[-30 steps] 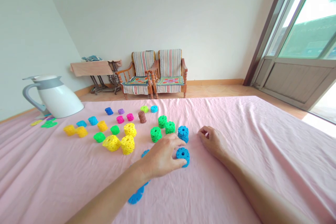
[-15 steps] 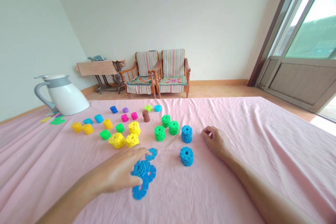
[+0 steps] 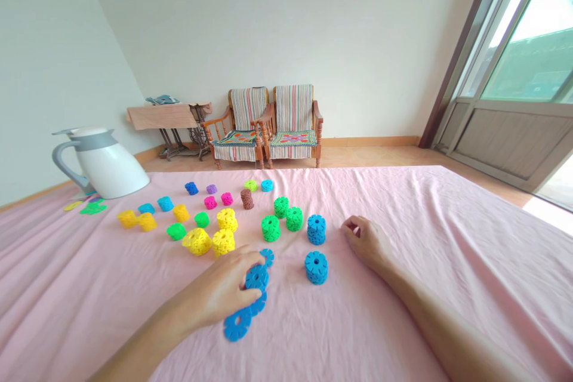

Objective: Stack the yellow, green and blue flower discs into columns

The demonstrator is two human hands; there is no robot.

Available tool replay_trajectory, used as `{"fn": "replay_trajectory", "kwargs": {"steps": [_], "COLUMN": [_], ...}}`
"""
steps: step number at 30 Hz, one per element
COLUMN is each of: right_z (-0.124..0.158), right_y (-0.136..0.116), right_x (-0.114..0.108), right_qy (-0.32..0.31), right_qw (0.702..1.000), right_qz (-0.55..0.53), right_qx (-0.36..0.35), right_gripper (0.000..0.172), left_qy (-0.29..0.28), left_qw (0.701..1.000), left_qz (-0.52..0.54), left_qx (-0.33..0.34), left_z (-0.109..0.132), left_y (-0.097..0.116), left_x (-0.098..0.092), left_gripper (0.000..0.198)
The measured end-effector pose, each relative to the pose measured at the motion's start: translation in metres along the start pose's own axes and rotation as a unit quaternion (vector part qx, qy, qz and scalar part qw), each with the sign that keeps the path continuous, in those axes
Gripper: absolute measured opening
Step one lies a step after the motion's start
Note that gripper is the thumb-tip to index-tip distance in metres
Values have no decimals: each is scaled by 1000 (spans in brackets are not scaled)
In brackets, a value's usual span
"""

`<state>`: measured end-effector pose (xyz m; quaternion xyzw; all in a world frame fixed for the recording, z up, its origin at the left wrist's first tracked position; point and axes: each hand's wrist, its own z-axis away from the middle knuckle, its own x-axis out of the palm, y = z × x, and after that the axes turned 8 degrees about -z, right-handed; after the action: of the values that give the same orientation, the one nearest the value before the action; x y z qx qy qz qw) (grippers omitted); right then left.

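Note:
My left hand (image 3: pixel 230 283) is closed around a small stack of blue notched plastic discs (image 3: pixel 256 277), thumb on the near side and fingers on the far side. Loose blue discs lie flat by it: one (image 3: pixel 237 325) below the thumb, another partly covered, and one at the fingertips (image 3: pixel 267 256). My right hand (image 3: pixel 367 242) rests on the cloth with fingers curled in and nothing visible in them. Left of it stand two upright blue disc stacks, a farther one (image 3: pixel 316 230) and a nearer one (image 3: pixel 316 268).
Green stacks (image 3: pixel 271 228), yellow stacks (image 3: pixel 197 242) and a brown stack (image 3: pixel 247 199) stand beyond my left hand, with smaller coloured stacks farther back. A white jug (image 3: pixel 111 167) stands at the far left of the pink cloth (image 3: pixel 380 334). Two armchairs (image 3: pixel 293 125) are beyond the table.
My left hand has moved slightly right and closed on the blue discs, which now sit as a neater stack between thumb and fingers. My right hand stays in place.

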<state>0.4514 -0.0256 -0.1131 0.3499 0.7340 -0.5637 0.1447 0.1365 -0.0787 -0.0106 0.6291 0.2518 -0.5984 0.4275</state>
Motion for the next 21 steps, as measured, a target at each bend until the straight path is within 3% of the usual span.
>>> {"fn": "replay_trajectory", "kwargs": {"steps": [8, 13, 17, 21], "right_z": [0, 0, 0, 1], "right_y": [0, 1, -1, -4], "right_x": [-1, 1, 0, -3], "right_qy": [-1, 4, 5, 4], "right_qw": [1000, 1000, 1000, 1000], "right_qz": [2, 1, 2, 4], "right_qx": [0, 1, -2, -5], "right_gripper": [17, 16, 16, 16], "left_qy": [41, 81, 83, 78], "left_qw": [998, 993, 993, 990], "left_qz": [26, 52, 66, 77], "left_qx": [31, 63, 56, 89], "left_z": [-18, -36, -49, -57], "left_y": [25, 43, 57, 62], "left_x": [-7, -7, -4, 2], "left_gripper": [24, 33, 33, 35]}}
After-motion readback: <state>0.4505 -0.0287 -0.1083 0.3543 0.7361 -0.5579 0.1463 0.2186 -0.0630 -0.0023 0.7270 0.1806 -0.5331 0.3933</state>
